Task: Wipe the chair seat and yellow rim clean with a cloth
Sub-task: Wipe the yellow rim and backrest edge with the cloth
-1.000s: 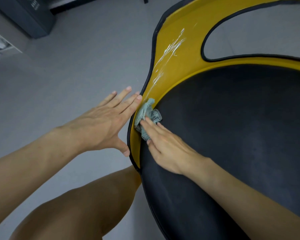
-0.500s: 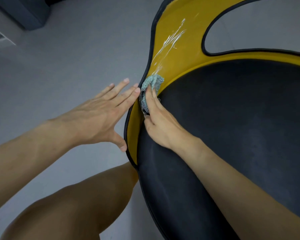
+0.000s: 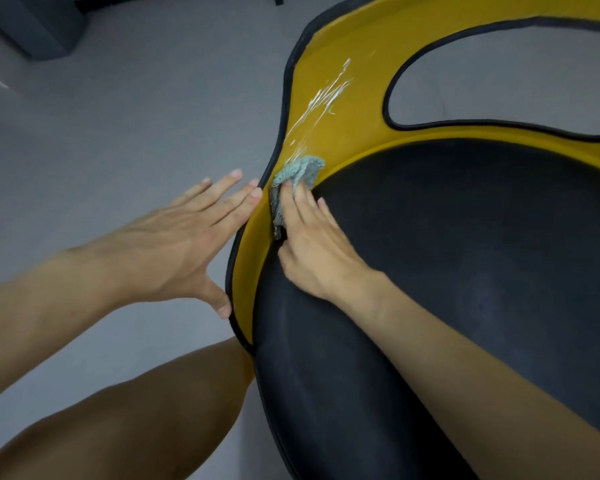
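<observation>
Grey floor [image 3: 125, 126] behind; right hand [image 3: 312, 244] pressed cloth [image 3: 297, 178] farther up yellow rim [image 3: 329, 98] than before; left hand [image 3: 174, 244] stayed flat, open.

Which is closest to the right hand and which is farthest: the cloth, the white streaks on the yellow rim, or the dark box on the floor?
From the right hand:
1. Cloth: pressed under its fingers on the yellow rim.
2. White streaks: just beyond the cloth, farther up the rim.
3. Dark box: far off on the floor, at the upper left.
</observation>
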A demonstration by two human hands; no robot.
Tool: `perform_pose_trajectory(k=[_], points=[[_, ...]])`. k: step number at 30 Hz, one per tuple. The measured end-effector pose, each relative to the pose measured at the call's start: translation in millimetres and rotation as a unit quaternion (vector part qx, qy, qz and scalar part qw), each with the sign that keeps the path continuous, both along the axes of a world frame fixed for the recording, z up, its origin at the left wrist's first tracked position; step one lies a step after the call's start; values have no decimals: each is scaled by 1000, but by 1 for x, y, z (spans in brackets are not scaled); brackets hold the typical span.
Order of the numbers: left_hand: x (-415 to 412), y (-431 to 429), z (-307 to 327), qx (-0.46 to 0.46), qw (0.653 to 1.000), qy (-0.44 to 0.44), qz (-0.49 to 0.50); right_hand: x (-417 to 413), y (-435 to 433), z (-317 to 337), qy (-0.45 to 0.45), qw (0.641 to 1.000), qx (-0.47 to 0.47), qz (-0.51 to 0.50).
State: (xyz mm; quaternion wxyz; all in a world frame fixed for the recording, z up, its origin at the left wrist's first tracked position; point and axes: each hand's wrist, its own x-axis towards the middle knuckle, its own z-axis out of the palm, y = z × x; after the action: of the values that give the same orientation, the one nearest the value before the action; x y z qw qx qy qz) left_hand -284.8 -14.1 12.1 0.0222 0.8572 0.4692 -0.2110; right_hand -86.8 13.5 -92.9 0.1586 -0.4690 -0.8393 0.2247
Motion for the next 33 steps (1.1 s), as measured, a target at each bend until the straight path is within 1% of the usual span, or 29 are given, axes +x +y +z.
perform_pose_trajectory(k=[4, 6, 8, 12, 15, 17, 20, 21, 23, 26, 28, 31, 33], points=[[-7, 3, -8, 30, 999, 11, -30, 1, -31, -4, -36, 996, 28, 74], [-10, 2, -11, 34, 999, 11, -32, 2, -37, -10, -42, 994, 51, 90], [-11, 5, -15, 38, 999, 8, -33, 3, -26, -13, -51, 994, 71, 71], [-11, 6, -18, 33, 999, -14, -19, 8, 15, -8, -56, 997, 59, -8], [-7, 6, -19, 33, 998, -51, -4, 10, 18, -6, -29, 998, 56, -12], [-5, 7, -19, 35, 998, -55, 1, 8, 4, -7, -10, 999, 44, 22], [-1, 13, -19, 62, 997, -50, -18, 11, -21, -17, -36, 992, 63, 106], [0, 14, -20, 64, 996, -53, -13, 13, -22, -20, -48, 989, 75, 116], [1, 17, -22, 63, 996, -67, -4, 16, -7, -20, -61, 989, 97, 89], [6, 20, -24, 66, 993, -94, 8, 18, 25, -12, -50, 995, 80, 13], [9, 20, -22, 46, 994, -98, 23, 18, 31, -8, -22, 998, 58, -1], [10, 24, -23, 63, 992, -105, 13, 15, 15, -8, 29, 999, 23, 24], [9, 26, -23, 58, 993, -100, 14, 15, -5, -13, 13, 996, 49, 78]])
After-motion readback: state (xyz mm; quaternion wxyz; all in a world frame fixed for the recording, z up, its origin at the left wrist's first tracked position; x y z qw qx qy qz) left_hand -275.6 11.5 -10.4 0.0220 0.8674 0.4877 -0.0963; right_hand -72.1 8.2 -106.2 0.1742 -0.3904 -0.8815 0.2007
